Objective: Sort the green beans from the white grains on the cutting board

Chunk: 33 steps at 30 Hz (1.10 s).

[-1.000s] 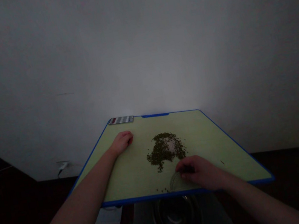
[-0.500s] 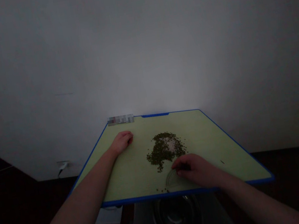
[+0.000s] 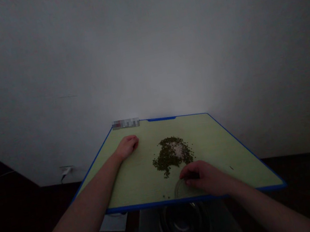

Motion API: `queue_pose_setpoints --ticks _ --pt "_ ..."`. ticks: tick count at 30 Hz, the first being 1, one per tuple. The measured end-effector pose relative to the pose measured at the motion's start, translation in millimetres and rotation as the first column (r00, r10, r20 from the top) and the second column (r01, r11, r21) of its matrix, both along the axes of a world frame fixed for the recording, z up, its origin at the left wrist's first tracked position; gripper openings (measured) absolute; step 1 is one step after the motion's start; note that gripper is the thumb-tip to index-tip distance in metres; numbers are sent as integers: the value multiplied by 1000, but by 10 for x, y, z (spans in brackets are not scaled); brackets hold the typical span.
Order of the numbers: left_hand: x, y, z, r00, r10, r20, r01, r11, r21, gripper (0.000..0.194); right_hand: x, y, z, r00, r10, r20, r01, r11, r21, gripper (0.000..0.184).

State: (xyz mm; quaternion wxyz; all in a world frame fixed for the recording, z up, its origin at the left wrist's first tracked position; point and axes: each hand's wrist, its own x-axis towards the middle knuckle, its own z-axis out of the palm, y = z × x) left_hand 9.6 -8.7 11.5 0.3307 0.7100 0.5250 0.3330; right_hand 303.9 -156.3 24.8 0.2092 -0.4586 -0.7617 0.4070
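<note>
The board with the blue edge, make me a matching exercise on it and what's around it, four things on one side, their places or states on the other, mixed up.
1. Left hand
2. Right hand
3. Round bowl
4. Dark green bits

A. Below the near edge of the board
B. Spread around a pale patch
C. Curled, on the board's left side
D. At a clear, curved-edged thing

Right pairs: 1-C, 2-D, 3-A, 4-B

The single view looks from the wearer's head, forward and steeply down over the board [image 3: 213, 142] at close range. It faces the wall [image 3: 144, 54] behind the board, with both forearms entering from below.
</note>
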Motion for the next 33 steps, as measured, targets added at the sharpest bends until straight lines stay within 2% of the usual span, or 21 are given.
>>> queue_pose_setpoints --ticks 6,10,14,16,22,33 --pt "5 -9 8 1000 12 1 -12 1000 -4 27 39 -28 16 1000 -6 15 7 1000 -19 23" --pt "3 -3 -7 1000 8 6 -8 1000 -2 27 -2 -12 23 1000 -20 -5 20 1000 13 23" --pt "8 -12 -4 1000 4 0 -4 1000 2 27 -199 13 71 997 -35 -63 40 996 79 25" --pt "14 -19 3 1000 3 7 -3 1000 5 27 -332 28 94 999 -24 -43 29 992 121 26" --pt "21 -21 6 1000 -1 28 1 1000 -2 26 -577 67 82 996 83 29 -86 985 148 26" --pt "10 -19 -4 1000 13 8 -13 1000 -6 27 -358 63 17 993 118 -17 -116 991 73 25"
